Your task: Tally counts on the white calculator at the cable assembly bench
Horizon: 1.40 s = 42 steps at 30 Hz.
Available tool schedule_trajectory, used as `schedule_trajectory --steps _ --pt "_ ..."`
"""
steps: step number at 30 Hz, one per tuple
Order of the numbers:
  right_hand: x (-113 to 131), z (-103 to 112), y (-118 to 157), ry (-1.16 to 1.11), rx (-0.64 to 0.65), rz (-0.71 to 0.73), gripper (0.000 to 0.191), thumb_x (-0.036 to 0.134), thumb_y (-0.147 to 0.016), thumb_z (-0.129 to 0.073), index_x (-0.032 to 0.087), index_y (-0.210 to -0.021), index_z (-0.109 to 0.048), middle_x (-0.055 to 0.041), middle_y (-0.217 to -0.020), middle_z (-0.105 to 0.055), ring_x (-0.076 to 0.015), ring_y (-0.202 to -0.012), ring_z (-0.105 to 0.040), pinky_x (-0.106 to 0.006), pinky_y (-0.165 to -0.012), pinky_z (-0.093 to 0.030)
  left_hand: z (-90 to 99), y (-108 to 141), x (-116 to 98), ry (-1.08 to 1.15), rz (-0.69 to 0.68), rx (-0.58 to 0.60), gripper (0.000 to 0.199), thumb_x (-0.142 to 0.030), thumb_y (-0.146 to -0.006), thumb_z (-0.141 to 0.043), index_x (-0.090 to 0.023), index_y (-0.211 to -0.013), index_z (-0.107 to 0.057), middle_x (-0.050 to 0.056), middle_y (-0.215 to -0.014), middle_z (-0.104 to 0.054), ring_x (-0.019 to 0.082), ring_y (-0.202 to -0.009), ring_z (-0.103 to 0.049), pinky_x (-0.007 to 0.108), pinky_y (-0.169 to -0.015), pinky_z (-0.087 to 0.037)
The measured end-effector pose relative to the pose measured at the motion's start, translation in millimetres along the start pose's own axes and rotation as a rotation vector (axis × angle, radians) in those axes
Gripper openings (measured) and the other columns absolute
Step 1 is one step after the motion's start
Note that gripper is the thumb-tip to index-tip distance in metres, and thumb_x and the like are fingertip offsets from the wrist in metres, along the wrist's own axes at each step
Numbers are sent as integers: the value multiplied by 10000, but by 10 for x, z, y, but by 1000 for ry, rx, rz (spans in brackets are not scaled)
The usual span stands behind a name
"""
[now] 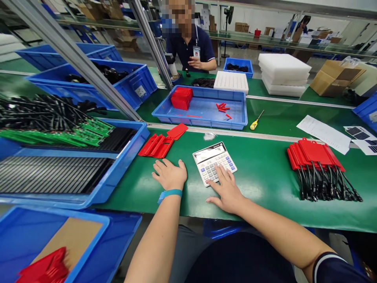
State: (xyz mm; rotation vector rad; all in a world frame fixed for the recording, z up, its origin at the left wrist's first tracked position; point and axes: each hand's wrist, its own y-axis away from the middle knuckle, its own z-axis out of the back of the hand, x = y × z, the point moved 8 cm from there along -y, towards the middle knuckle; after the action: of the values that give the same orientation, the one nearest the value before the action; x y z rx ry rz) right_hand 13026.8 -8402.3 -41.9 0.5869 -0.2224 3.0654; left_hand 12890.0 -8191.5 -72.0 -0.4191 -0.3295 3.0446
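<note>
A white calculator [207,169] with grey and blue keys lies tilted on the green mat. The fingers of my right hand [228,192] are spread over its lower keys. To its left, my left hand [171,174] lies palm down on the mat, fingers apart, with a blue band at the wrist. Just beyond those fingertips are red plastic housings [156,146] and a flat red piece [177,131]. Neither hand holds anything. At the right, red housings with black cables [316,155] lie in a row.
A blue tray [200,122] with red parts sits beyond the calculator, beside a yellow screwdriver [254,125]. At left, a blue bin [118,184] holds green circuit boards [91,131]. Paper sheets [324,133] lie at right. Across the bench sits a person [190,51].
</note>
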Motion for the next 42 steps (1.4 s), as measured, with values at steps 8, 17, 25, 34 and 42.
schedule_trajectory --steps 8,17,25,34,42 --pt "-236 257 116 33 -263 66 615 513 -970 -680 171 -1470 -576 -268 -1686 -258 -402 -1588 -208 -677 -1212 -313 16 -14 -4 -38 -1 -14 755 -504 -973 -366 45 -1478 -479 313 -1580 -429 415 -1485 -358 638 -1188 -330" --pt "-1686 352 344 36 -371 -426 407 302 -1025 -478 102 -1289 -714 -211 -1485 -589 -361 -1474 -459 -595 -1198 -411 39 -11 -8 -53 -10 -32 755 -505 -972 -343 40 -1474 -484 307 -1574 -439 404 -1479 -361 620 -1182 -338" --pt "-1580 313 355 100 -366 -396 413 328 -1012 -484 135 -1295 -715 -188 -1519 -562 -366 -1487 -436 -608 -1189 -404 53 -9 -15 -51 -9 -24 750 -500 -971 -340 40 -1469 -491 307 -1572 -440 406 -1478 -364 620 -1184 -336" --pt "-1595 325 356 84 -353 -402 421 339 -1021 -482 117 -1293 -714 -194 -1522 -556 -370 -1484 -434 -597 -1189 -401 28 -15 -8 -62 -16 -39 747 -512 -981 -331 34 -1464 -496 302 -1567 -448 398 -1476 -369 622 -1176 -350" --pt "-1596 324 359 80 -354 -403 414 336 -1020 -486 120 -1291 -714 -195 -1523 -554 -373 -1483 -433 -605 -1187 -399 46 -11 -12 -59 -8 -19 755 -506 -978 -321 39 -1472 -491 307 -1574 -439 402 -1483 -361 620 -1182 -340"
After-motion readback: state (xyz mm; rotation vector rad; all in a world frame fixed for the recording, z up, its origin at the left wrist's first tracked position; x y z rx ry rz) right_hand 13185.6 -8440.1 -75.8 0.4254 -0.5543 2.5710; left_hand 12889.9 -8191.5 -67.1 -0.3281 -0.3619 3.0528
